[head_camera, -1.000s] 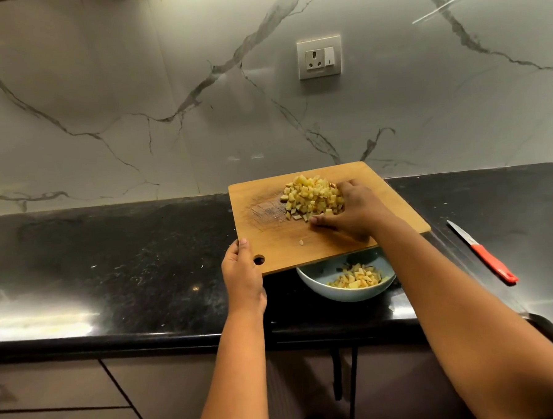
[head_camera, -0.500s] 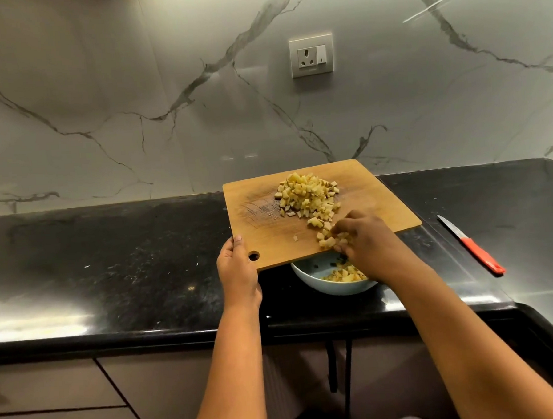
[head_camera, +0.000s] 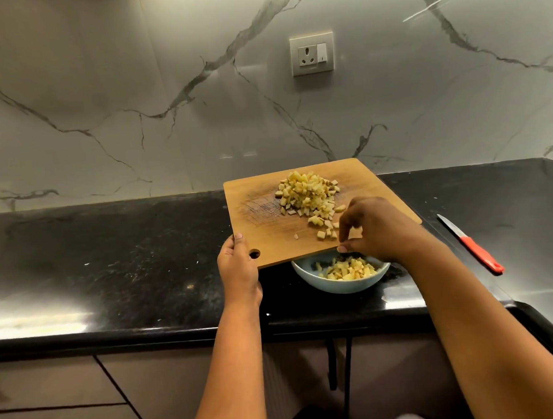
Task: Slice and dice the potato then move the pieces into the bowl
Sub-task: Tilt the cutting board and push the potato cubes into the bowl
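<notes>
My left hand (head_camera: 238, 269) grips the cutting board (head_camera: 263, 229), tilted toward the bowl (head_camera: 307, 276) beneath, while my right hand (head_camera: 377, 228), fingers loosely curled, rakes potato pieces (head_camera: 309, 194).

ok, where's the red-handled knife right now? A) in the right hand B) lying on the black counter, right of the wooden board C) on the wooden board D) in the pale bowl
B: the red-handled knife lies untouched on the black stone counter, right of the wooden cutting board, while the right hand is at the board's near edge over the pale round bowl.
</notes>
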`<state>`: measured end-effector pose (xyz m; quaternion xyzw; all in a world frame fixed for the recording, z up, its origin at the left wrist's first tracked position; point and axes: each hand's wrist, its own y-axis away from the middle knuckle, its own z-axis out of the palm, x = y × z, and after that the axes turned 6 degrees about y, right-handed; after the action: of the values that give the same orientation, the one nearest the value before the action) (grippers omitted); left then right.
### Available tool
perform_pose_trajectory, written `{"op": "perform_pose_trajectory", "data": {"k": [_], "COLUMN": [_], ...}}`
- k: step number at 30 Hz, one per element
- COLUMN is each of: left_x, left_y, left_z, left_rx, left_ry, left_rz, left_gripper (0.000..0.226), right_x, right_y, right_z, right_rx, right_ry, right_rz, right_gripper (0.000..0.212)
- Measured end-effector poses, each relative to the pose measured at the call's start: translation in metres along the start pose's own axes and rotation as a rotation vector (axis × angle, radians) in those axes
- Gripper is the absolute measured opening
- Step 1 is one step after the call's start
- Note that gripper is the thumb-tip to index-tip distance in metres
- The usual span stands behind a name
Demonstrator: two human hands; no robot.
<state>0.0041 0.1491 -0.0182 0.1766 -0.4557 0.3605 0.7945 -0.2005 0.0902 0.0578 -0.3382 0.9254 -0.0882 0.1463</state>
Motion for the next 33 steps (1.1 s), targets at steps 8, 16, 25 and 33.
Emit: {"op": "perform_pose_trajectory", "data": {"k": [8,16,25,33], "left_x": [-0.003,-0.004,-0.004,-0.003], "left_y": [-0.003,-0.005,-0.004,-0.004], "left_z": [-0.001,-0.002,-0.002,-0.002], "left_rx": [0.004,0.004,-0.006,-0.002], "left_ry": [-0.018,-0.009,-0.003,-0.001], "left_rz": [0.037,0.02,0.017,0.016], "left_gripper": [0.026,0.028,0.029,0.028], "right_x": [-0.004,-0.003,0.01,0.012], "right_y": [-0.044,-0.013,0.022,-0.01], "right_z": [0.029,0.038,0.015,0.016], "right_rx": [0.024,0.128,0.054,0.134], "right_ry": [-0.088,-0.056,-0.108,-0.08], "right_rz": [0.016,-0.106,0.023,0.092], "right_gripper": [0.06,0.018,0.028,0.029]}}
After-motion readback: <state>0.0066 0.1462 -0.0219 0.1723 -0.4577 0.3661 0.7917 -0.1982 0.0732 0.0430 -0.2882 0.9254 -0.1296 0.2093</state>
